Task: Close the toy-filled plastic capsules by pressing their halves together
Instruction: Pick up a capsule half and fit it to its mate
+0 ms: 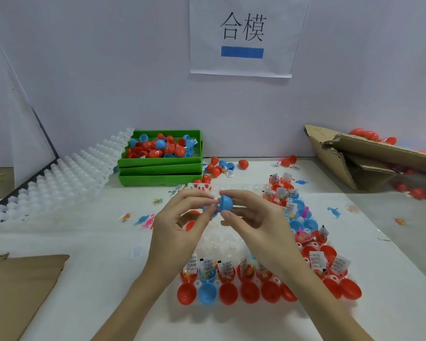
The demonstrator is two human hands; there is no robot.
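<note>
Hanging on the pale wall (108, 70) is a white paper sign (241, 35) printed in black with the characters 合模 above a solid blue bar. Below it spreads a white table (96, 242), with a torn cardboard box (354, 158) lying on its side at the far right and a flat cardboard sheet (17, 291) at the near left corner. A stack of translucent white moulded trays (59, 178) leans at the far left, beside stacked green bins (160, 168) whose top one is heaped with red and blue capsule halves.

In the middle of the table lies a white holder tray (219, 242). Its near rows and right side carry open red and blue halves (250, 291); many hold small toys and white slips printed with barcodes — the print is too small to read. Loose red and blue halves (217, 168) lie just right of the green bins, and small plastic dinosaurs (335, 211) in blue and pink are scattered on the table.

Above the holder tray, both hands meet. The right hand (251, 217) pinches a blue capsule half (226, 203) between thumb and fingertips. The left hand (180, 217) pinches the other blue half (213, 212), mostly hidden behind its fingers, with a bit of coloured toy showing — the two halves are touching, rim to rim, though I cannot tell if they are fully snapped together.
</note>
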